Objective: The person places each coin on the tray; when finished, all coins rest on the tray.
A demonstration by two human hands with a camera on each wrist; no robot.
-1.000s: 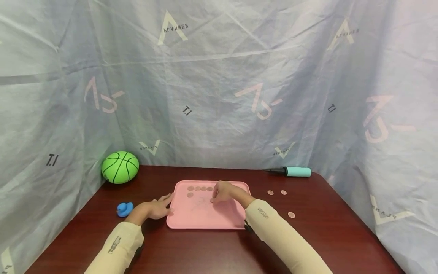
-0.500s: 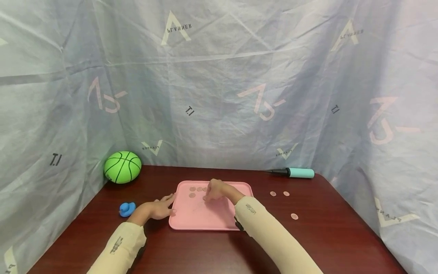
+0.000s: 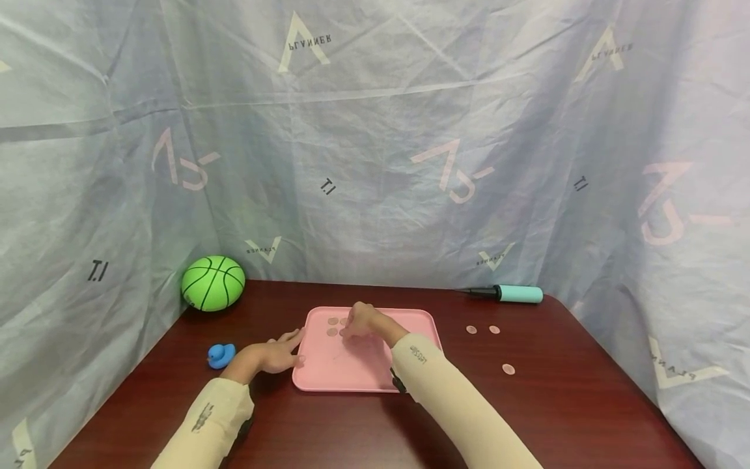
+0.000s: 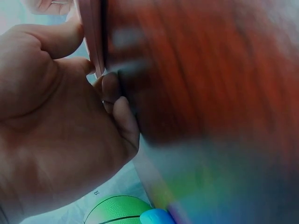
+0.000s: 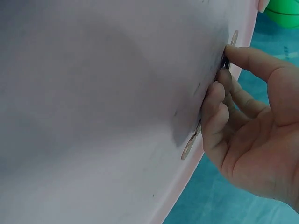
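Near side: cream sleeves (image 3: 202,420) over a dark red wood-grain table (image 3: 328,430), then pink tray (image 3: 328,378). One loose coin (image 3: 508,369) flat on the wood, right of the tray. Left hand (image 3: 274,357) at the tray's left rim: thumb over the edge, fingers stretched along the outside, gripping nothing. Blue rubber duck (image 3: 221,356) just left of it. Key bit: right hand (image 3: 362,320) reaches in from the right, thumb and fingers narrow, pinching one coin (image 3: 342,332) at tray level; it sits left of the knuckles, right beside the left neighbour coin (image 3: 332,332). Round, so no long axis. Right hand is nearer to every coin. Pair of loose coins (image 3: 471,329) beyond the tray's right rim. Back-row coins (image 3: 333,321) run behind the fingers; count hidden. Farthest: teal hand pump (image 3: 520,294) right, green basketball (image 3: 213,283) left, printed grey drape (image 3: 375,221).
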